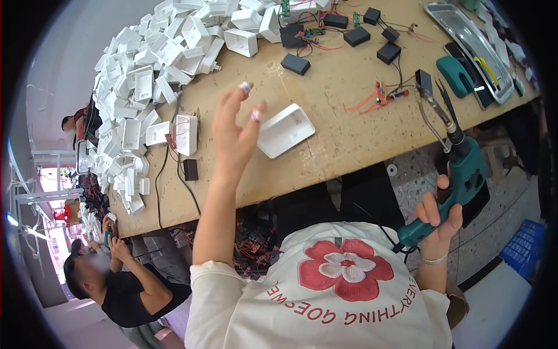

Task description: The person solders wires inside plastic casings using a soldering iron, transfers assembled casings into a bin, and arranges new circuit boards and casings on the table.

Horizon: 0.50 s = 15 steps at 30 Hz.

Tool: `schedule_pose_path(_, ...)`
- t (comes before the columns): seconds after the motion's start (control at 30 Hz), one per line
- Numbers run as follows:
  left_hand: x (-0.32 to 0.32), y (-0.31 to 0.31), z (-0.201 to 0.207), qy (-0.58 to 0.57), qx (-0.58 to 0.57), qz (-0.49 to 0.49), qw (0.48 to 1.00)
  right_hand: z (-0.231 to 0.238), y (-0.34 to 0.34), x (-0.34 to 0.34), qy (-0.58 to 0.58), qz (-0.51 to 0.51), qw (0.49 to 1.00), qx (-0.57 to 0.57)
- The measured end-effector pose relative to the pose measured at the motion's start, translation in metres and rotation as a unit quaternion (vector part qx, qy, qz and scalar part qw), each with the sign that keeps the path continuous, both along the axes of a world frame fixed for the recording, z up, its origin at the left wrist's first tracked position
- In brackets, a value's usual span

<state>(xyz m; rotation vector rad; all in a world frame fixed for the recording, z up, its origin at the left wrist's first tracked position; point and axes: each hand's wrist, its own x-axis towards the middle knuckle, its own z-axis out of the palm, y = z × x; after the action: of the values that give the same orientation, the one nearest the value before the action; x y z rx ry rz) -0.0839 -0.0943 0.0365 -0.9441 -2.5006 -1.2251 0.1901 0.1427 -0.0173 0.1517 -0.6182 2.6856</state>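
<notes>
My left hand (235, 128) is raised over the table with its fingers apart and bare of any object; pale wraps cover two fingertips. Just right of it, an open white plastic case (288, 132) lies on the tabletop, partly behind the hand. Off the table's near edge at the right, my right hand (439, 215) grips a green soldering gun (465, 171) by its handle. The gun's metal tip and a thin curved tube point up toward the table. Near that tip lie a small black box (424, 82) and a red circuit board (381, 93) with wires.
A large heap of white plastic cases (145, 81) covers the left of the table (343, 122). Several black boxes (356, 37) with wired boards lie at the back. A metal tray (447, 20), a phone (482, 96) and a green tool (455, 77) sit far right. Another person (128, 279) works at left.
</notes>
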Motion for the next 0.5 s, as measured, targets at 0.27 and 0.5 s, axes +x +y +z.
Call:
schedule_pose_path(0.27,-0.066,0.081,-0.007,0.092,-0.242,-0.051,0.965,0.010,-0.007,-0.022,-0.015,0.000,1.000,-0.013)
schedule_pose_path(0.5,-0.082,0.059,0.026,-0.164,0.115,-0.170,0.965,0.006,-0.002,-0.027,-0.036,-0.003,0.999,-0.011)
